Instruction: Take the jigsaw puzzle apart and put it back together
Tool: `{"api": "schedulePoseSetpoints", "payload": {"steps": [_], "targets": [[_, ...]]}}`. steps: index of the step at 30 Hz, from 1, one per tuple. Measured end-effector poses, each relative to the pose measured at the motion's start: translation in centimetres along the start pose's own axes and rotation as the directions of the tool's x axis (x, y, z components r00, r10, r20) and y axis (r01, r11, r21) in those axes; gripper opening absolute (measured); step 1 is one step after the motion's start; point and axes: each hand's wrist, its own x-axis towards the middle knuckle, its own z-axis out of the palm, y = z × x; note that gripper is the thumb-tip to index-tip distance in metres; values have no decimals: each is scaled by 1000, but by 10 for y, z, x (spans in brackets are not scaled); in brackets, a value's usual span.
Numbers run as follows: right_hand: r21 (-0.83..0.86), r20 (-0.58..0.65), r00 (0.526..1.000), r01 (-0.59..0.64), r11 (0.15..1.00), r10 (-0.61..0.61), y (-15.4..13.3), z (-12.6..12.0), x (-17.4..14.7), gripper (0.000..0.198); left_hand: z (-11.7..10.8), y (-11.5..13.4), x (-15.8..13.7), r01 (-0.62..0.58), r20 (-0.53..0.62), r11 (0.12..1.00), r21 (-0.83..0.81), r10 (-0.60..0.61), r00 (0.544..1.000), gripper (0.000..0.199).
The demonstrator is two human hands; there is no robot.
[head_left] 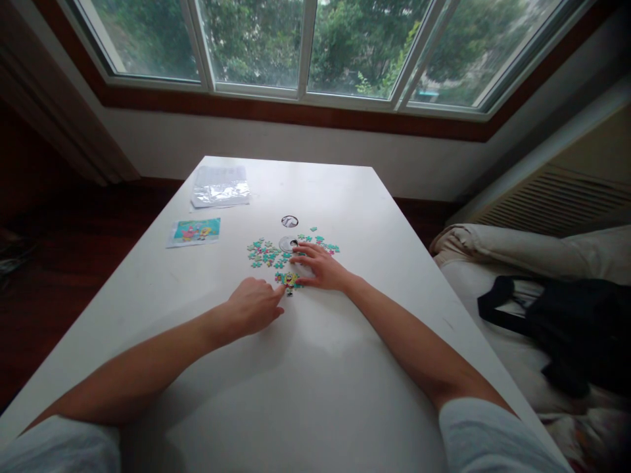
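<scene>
A small joined patch of jigsaw puzzle (290, 279) with a yellow cartoon face lies on the white table. My left hand (256, 304) touches its left edge with an outstretched index finger, thumb apart and the other fingers curled. Fingers spread, my right hand (319, 266) rests palm down at the patch's right side, over some loose pieces. Loose teal and pink puzzle pieces (263, 253) spread to the left, and more pieces (328, 247) lie beyond the right hand. A grey round disc (286, 244) sits among them, partly behind my right fingertips.
Farther back on the table (315, 368) lies a round black-and-white disc (290, 221). A cartoon picture card (197, 231) and a clear plastic bag (221, 186) are at the left. Right of the table, a dark bag (582, 322) lies on a pale seat.
</scene>
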Motion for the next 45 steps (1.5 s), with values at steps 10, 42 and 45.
{"api": "schedulePoseSetpoints", "payload": {"steps": [10,42,45], "targets": [[10,-6,1000,-4,1000,4,0,-1,0,57,6,0,3,-7,-16,1000,13,7,1000,47],[130,-444,825,-325,937,348,32,-15,-6,27,22,5,10,-95,-219,995,-37,84,972,41],[70,-377,883,-274,959,280,29,-15,-5,26,24,4,12,-105,-224,994,-33,95,970,41]]}}
